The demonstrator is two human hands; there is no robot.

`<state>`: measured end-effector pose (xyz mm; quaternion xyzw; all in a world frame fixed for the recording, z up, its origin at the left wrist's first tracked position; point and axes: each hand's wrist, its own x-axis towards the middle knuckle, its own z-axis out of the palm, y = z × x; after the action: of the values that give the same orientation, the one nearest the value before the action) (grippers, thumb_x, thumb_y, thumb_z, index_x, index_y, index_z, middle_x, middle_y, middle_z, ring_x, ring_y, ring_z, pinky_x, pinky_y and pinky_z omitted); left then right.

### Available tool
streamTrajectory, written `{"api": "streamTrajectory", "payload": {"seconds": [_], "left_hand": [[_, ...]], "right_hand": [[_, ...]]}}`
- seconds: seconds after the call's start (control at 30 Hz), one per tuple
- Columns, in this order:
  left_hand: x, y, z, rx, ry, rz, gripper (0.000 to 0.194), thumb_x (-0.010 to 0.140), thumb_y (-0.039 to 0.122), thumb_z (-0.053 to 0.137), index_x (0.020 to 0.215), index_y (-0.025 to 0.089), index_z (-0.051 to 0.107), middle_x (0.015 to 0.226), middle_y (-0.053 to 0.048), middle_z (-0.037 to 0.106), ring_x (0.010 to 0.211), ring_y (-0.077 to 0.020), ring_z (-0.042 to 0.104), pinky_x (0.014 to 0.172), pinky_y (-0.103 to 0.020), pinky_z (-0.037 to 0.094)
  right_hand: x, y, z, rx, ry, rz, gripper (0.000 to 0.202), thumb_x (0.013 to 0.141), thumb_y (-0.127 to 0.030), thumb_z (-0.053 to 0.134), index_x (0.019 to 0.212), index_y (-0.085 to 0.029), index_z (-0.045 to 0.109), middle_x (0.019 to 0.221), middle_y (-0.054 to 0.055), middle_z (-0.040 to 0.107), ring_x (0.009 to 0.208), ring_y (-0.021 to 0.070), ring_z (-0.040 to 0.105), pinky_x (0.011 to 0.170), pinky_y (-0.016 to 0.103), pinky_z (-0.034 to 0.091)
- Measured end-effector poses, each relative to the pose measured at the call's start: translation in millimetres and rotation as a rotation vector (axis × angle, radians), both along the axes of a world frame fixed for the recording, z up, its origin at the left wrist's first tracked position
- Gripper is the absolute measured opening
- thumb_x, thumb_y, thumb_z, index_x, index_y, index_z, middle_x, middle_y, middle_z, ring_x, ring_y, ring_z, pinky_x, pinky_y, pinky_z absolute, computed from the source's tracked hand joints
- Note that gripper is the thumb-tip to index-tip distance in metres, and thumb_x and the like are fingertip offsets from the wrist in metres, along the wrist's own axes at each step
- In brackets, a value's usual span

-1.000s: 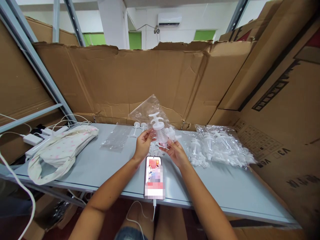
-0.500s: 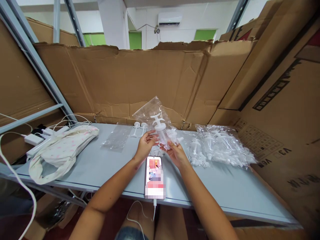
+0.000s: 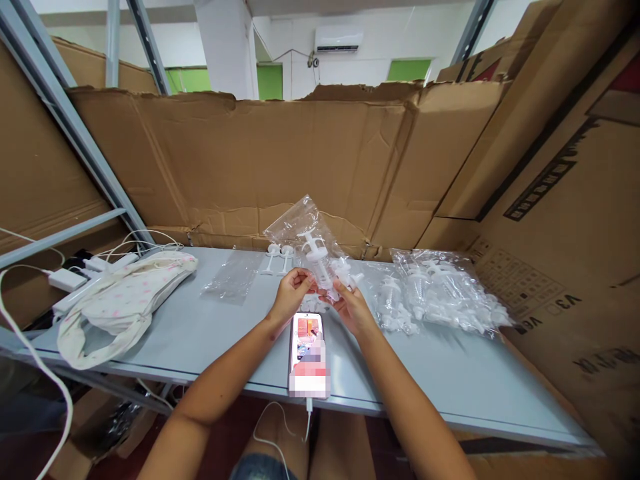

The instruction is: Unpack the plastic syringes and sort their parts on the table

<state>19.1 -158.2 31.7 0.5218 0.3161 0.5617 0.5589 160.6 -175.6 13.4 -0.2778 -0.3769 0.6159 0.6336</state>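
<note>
Between my hands, above the middle of the table, a clear plastic bag (image 3: 300, 217) stands tilted with its pointed corner up. Inside it are a white and clear plunger syringe (image 3: 317, 257) and small white plastic parts (image 3: 347, 270). My left hand (image 3: 294, 292) pinches the bag's lower left edge. From the lower right, my right hand (image 3: 353, 305) grips the bag with thumb and fingers. Just behind my left hand lie two white plungers (image 3: 279, 259) on the table. More small white pieces (image 3: 314, 303) sit below the bag, partly hidden by my hands.
A phone (image 3: 309, 353) on a cable lies near the table's front edge (image 3: 440, 393). Several bagged syringes (image 3: 445, 293) are piled at the right. To the left are a flat clear bag (image 3: 233, 275), a cloth pouch (image 3: 125, 300) and chargers (image 3: 67, 280). Cardboard (image 3: 275, 153) walls the back.
The bag with the syringe has shifted slightly left and down in my hands. My left fingers have closed in more tightly at its lower edge.
</note>
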Motion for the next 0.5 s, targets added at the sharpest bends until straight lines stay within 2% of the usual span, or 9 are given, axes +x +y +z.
{"api": "streamTrajectory", "payload": {"seconds": [0.27, 0.5], "left_hand": [[-2.0, -1.4, 4.3, -0.029, -0.019, 0.006, 0.027, 0.069, 0.036, 0.068, 0.071, 0.015, 0.052, 0.066, 0.000, 0.062, 0.062, -0.0109, 0.060, 0.069, -0.027, 0.050], [-1.1, -1.0, 0.5, -0.032, -0.038, -0.010, 0.028, 0.070, 0.038, 0.067, 0.075, 0.016, 0.050, 0.066, 0.000, 0.063, 0.061, -0.0113, 0.061, 0.067, -0.027, 0.050]], "right_hand": [[-2.3, -0.8, 1.6, 0.014, 0.034, -0.044, 0.033, 0.068, -0.031, 0.073, 0.099, -0.022, 0.065, 0.098, 0.002, 0.071, 0.083, 0.0195, 0.066, 0.069, 0.031, 0.053], [-3.1, -2.4, 3.7, 0.009, 0.051, -0.015, 0.032, 0.068, -0.033, 0.072, 0.098, -0.023, 0.065, 0.096, 0.002, 0.071, 0.080, 0.0176, 0.065, 0.069, 0.029, 0.051]]}}
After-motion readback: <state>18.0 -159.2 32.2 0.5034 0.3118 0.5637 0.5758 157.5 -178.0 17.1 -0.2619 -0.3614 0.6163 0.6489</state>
